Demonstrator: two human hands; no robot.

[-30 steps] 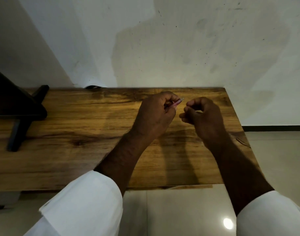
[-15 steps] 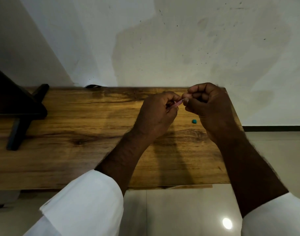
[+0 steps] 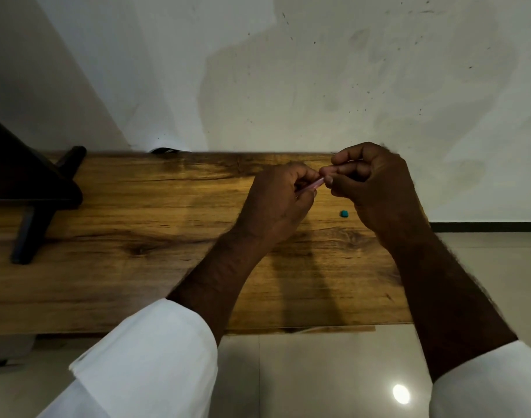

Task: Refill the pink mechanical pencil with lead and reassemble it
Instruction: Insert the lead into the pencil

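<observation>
a single wide-angle head-worn view looks forward and down over the long brown wooden tabletop point(image 3: 137, 236) from its near edge. left hand point(image 3: 276, 206) and right hand point(image 3: 376, 191) sit at arm's length above its right end, stained white wall point(image 3: 288, 70) behind it.

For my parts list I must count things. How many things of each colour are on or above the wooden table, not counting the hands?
Pink: 1, pink pencil in the left hand
Teal: 1, small piece on the table
Black: 1, stand at the table's left end
Total: 3

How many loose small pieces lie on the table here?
1: a teal piece on the wooden table, beside the right hand. More may hide under either hand.
</observation>
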